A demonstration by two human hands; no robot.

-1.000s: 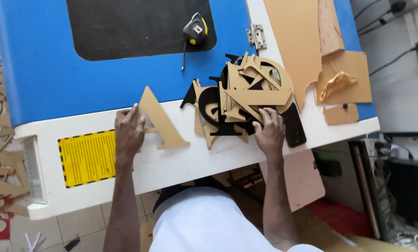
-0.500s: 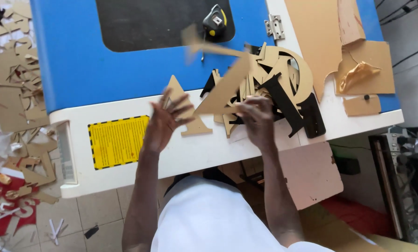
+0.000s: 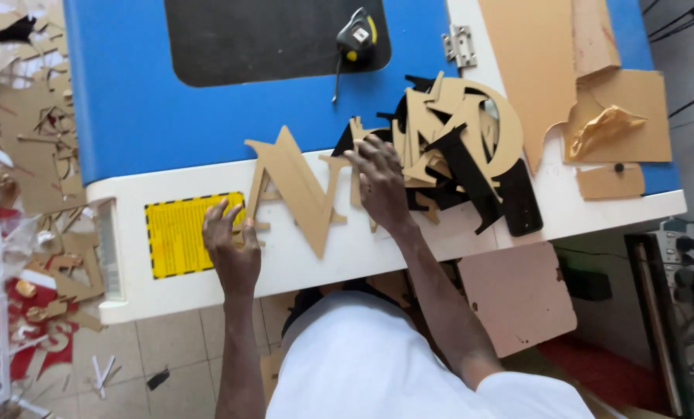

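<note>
Left hand (image 3: 233, 242) flat, fingers spread, pressing down beside the yellow warning label (image 3: 178, 235) and touching the lower left leg of the tan letter A (image 3: 273, 182); nothing gripped, just palm and fingertips on the white edge of the machine lid (image 3: 347, 256). Right hand (image 3: 379, 180) loosely curled, fingertips down on the tan letter N (image 3: 325, 203) near its right upright; pinching or merely pressing, cannot tell, the back of the hand covers the contact. Both letters lying flat, side by side and touching, half on the white border, tips reaching up to the blue panel (image 3: 130, 101).

Just right of that hand, a jumbled pile of cut-out letters (image 3: 452, 132), tan and black stacked together, one long black piece (image 3: 471, 182) slanting down across the heap. Above, on the dark window (image 3: 262, 35) of the lid, a yellow and black tape measure (image 3: 357, 35), its strap trailing down. Metal hinge (image 3: 459, 44) just right of it. Farther right, tan board offcuts (image 3: 622, 116), one with a crumpled brown scrap on top. Off the left edge, a heap of cardboard cutting waste (image 3: 21, 124) on the floor, red sheet underneath. White shirt low in frame.
</note>
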